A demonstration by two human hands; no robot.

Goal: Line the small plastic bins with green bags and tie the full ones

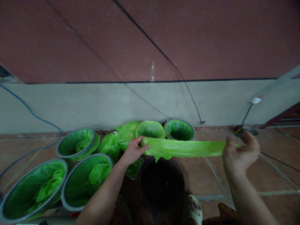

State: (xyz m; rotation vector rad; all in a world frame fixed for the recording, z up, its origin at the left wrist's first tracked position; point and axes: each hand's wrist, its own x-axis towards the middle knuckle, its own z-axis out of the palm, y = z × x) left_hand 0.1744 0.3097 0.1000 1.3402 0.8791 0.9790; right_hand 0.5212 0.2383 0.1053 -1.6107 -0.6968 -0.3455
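Domestic-looking space, exact kind unclear | two-tone painted wall (211, 56) | tiled floor (197, 168) | trailing cables (161, 51) | green-lined bins (64, 200) clustered

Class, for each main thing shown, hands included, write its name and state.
Thin bright-green plastic bag: stretched out lengthwise.
Left hand: pinching one end.
Right hand: at the other end, blurred; grip unclear.
Dark round bin: open, no liner visible.
Three grey-rimmed rounded bins at left: open, green-lined.
Grey-rimmed bin by the wall: open, green-lined.
Blue cable: slack, curving.
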